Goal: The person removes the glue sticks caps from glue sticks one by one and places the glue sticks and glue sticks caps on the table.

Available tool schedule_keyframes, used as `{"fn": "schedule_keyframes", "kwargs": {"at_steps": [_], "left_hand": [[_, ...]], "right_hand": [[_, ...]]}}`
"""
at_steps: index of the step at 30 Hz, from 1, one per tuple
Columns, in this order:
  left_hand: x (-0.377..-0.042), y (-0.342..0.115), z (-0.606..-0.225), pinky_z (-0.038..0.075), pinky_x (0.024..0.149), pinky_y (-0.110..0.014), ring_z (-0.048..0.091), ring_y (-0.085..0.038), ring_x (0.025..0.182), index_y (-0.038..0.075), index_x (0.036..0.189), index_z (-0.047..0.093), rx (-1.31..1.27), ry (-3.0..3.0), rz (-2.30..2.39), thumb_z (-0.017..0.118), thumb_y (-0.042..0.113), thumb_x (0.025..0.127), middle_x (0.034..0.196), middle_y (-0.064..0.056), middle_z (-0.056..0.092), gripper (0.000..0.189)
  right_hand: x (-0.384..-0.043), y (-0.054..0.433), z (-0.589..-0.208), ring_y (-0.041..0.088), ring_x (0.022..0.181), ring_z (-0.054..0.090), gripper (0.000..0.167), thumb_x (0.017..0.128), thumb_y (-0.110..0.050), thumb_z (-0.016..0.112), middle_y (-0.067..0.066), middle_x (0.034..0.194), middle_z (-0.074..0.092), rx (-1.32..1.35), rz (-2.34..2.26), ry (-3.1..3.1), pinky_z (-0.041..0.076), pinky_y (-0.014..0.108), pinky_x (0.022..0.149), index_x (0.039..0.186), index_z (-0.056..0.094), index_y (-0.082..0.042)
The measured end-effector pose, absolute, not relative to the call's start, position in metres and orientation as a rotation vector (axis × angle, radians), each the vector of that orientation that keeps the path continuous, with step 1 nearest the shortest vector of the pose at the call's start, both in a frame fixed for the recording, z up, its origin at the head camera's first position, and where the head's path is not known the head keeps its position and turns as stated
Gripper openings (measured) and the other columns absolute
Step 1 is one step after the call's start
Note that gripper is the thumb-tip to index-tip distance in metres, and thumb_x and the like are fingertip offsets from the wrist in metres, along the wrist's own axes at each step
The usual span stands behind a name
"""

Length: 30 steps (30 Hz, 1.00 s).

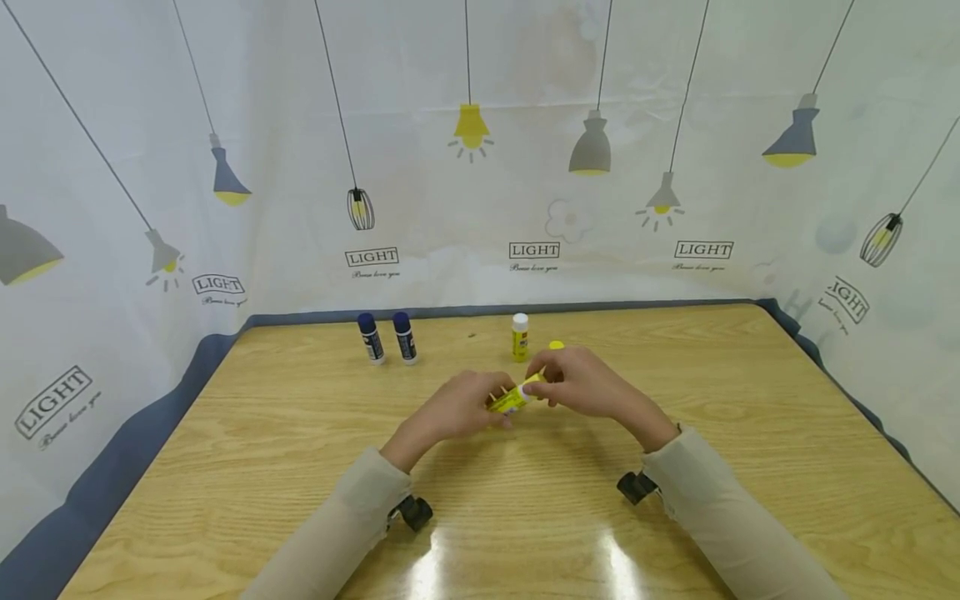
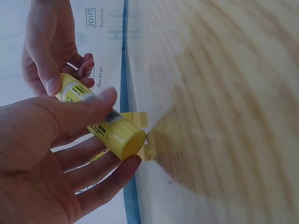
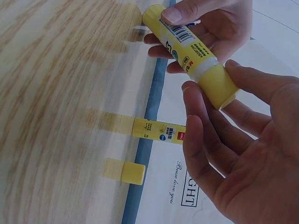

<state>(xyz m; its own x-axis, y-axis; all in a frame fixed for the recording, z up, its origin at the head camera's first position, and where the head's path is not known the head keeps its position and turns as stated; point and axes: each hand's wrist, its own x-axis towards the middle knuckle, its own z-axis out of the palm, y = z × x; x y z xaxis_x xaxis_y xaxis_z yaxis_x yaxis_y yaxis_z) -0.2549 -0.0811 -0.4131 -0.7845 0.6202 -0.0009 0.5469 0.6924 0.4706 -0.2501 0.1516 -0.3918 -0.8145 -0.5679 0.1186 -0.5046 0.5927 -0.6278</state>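
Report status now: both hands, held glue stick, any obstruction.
Left hand grips glue stick, tilted. Right hand holds its upper end. Nothing seen in the way.

The head view looks forward and down, table (image 1: pixel 517 517) across its lower half; 2 sideways wrist close-ups share the tube (image 2: pixel 112 125), centre-left in the left's, upper right in the right's.

Can pass between the paired dark-capped glue sticks (image 1: pixel 406 340) and the white-capped glue stick (image 1: pixel 520 340), or along the far right of the wooden table (image 1: pixel 750 375), but would strike the yellow glue stick (image 3: pixel 189 49) bridging left hand (image 1: pixel 461 404) and right hand (image 1: pixel 581 383), the yellow cap (image 3: pixel 133 173) beyond, or the printed backdrop (image 1: pixel 450 283).
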Motion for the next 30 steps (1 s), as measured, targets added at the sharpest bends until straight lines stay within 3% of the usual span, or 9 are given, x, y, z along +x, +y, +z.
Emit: {"fn": "schedule_keyframes", "kwargs": {"at_steps": [4,9,15,24,30], "left_hand": [[-0.2569,-0.0806,-0.415,0.057,0.085,-0.035,0.07,-0.016,0.099,0.012,0.123,0.07,0.974,2.763,0.685,0.081,0.022,0.091,0.11,-0.002,0.076,0.035],[-0.2573,-0.0806,-0.4167,0.058,0.09,-0.038,0.071,-0.019,0.105,0.009,0.129,0.068,1.009,2.742,0.693,0.075,0.018,0.096,0.117,-0.006,0.076,0.035],[-0.2564,-0.0811,-0.4163,0.058,0.089,-0.04,0.071,-0.021,0.104,0.009,0.135,0.064,0.978,2.719,0.706,0.075,0.024,0.097,0.117,-0.007,0.075,0.042],[-0.2556,-0.0796,-0.4169,0.057,0.079,-0.034,0.071,-0.015,0.096,0.015,0.124,0.069,0.943,2.81,0.655,0.081,0.03,0.091,0.109,-0.001,0.077,0.038],[-0.2541,-0.0791,-0.4174,0.056,0.08,-0.035,0.07,-0.016,0.094,0.014,0.123,0.07,0.974,2.829,0.638,0.079,0.026,0.094,0.108,-0.001,0.076,0.033]], "right_hand": [[-0.2509,0.1508,-0.3916,0.028,0.074,0.074,0.027,0.101,-0.026,0.069,0.012,0.085,0.077,-0.895,-1.027,2.718,0.055,0.029,0.061,0.118,0.071,-0.006],[-0.2511,0.1507,-0.3901,0.029,0.075,0.074,0.027,0.101,-0.027,0.069,0.012,0.087,0.077,-0.869,-1.018,2.724,0.055,0.03,0.063,0.118,0.071,-0.007],[-0.2508,0.1504,-0.3906,0.029,0.075,0.074,0.027,0.101,-0.027,0.069,0.013,0.088,0.077,-0.866,-1.033,2.712,0.056,0.03,0.063,0.118,0.07,-0.007],[-0.2506,0.1508,-0.3927,0.029,0.075,0.074,0.025,0.1,-0.025,0.07,0.013,0.086,0.077,-0.868,-1.049,2.709,0.056,0.03,0.062,0.117,0.07,-0.007],[-0.2507,0.1512,-0.3931,0.029,0.075,0.074,0.025,0.1,-0.026,0.07,0.013,0.086,0.076,-0.867,-1.056,2.707,0.056,0.031,0.062,0.117,0.07,-0.007]]}}
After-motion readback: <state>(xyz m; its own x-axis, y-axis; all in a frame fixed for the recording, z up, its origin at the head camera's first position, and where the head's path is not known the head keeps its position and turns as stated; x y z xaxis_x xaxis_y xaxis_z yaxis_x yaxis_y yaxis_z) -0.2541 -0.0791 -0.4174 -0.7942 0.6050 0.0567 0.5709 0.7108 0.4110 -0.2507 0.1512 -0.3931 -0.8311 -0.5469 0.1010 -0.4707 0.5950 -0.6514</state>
